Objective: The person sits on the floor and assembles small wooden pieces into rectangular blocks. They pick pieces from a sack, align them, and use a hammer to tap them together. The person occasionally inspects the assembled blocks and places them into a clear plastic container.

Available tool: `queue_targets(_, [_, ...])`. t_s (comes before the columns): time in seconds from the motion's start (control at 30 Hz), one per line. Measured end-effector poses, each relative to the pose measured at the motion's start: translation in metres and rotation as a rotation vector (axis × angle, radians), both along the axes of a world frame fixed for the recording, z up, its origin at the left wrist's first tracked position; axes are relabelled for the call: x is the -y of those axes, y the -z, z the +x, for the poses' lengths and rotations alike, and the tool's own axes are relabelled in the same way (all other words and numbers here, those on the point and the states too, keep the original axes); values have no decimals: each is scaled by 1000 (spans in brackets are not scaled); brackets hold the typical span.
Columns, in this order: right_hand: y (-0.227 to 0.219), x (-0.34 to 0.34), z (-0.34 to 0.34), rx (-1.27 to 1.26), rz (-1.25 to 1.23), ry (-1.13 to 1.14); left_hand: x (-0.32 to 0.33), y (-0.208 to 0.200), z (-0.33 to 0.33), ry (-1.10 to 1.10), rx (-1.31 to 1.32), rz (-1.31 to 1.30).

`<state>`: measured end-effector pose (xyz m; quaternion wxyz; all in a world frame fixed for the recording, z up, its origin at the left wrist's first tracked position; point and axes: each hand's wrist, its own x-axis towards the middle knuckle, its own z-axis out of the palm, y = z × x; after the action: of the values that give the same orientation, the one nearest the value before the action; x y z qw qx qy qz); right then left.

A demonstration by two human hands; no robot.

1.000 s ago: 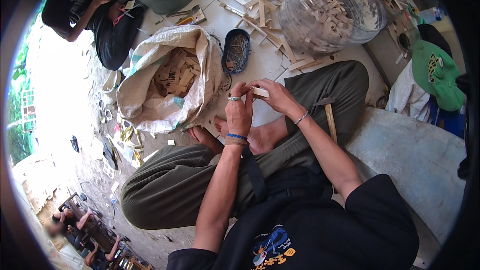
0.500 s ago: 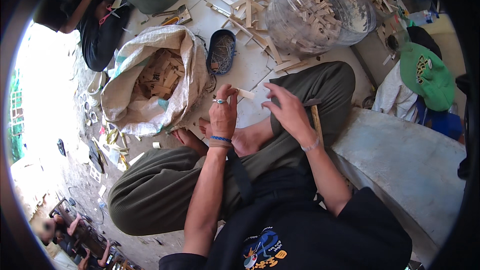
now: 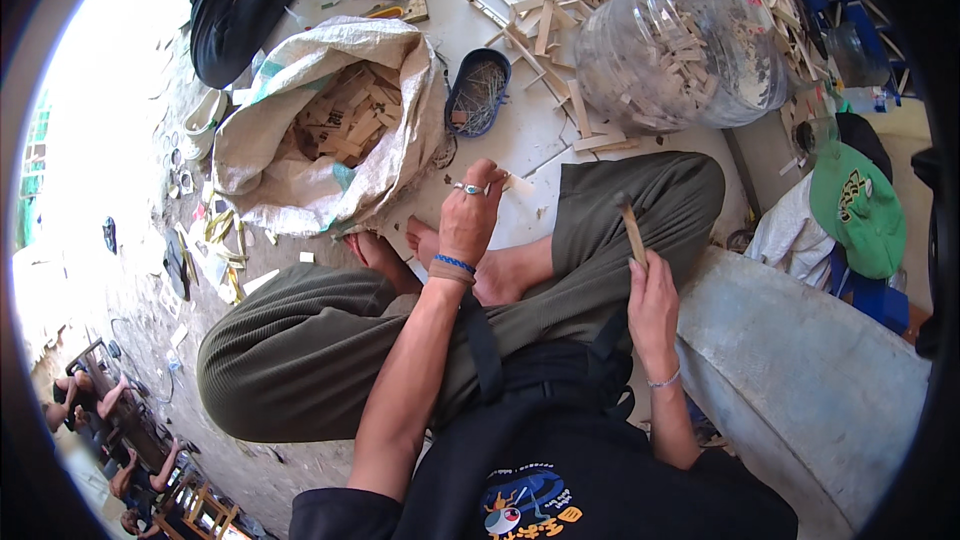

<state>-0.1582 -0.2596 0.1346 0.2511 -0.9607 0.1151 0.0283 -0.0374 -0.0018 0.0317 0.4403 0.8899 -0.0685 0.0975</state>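
Note:
My left hand (image 3: 468, 222) is raised over my crossed legs, its fingers pinched on one end of a small pale wood strip (image 3: 518, 184). Lower and to the right, my right hand (image 3: 652, 302) is closed round the wooden handle (image 3: 634, 232) of a hammer. The hammer's dark head (image 3: 623, 199) points up and away, above my right leg and apart from the strip. Whether a nail is in my left fingers I cannot tell. Beyond them lies a blue oval tray (image 3: 476, 133) of nails.
An open woven sack (image 3: 245, 155) of wood pieces stands at the left. Ahead are joined wood strips (image 3: 545, 25) and a big clear plastic container (image 3: 625, 40) with wood scraps. A grey slab (image 3: 800, 370) and green cap (image 3: 850, 210) are at the right. A person's dark-clothed leg (image 3: 220, 35) shows top left.
My right hand has left the air beside the strip, drawn back, and taken hold of the hammer by its handle. My left hand still pinches the strip. The view has shifted slightly.

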Motion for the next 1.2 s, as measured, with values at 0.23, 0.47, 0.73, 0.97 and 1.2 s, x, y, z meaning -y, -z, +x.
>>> queue_targets(0.23, [6, -62, 59, 126, 129, -331, -2, 4, -1, -23, 27, -24])
queue_targets(0.47, [26, -73, 73, 125, -23, -426, -1, 3, 0, -40, 21, -57])
queue_targets(0.73, [28, -73, 67, 206, -29, -451, 0, 2, 0, -49, 20, -59])
queue_targets(0.97, [29, -75, 66, 162, -39, -429, 0, 3, 0, -53, 38, -79])
queue_targets(1.2, [27, -76, 64, 67, -28, -405, 0, 3, 1, -45, 16, -47])
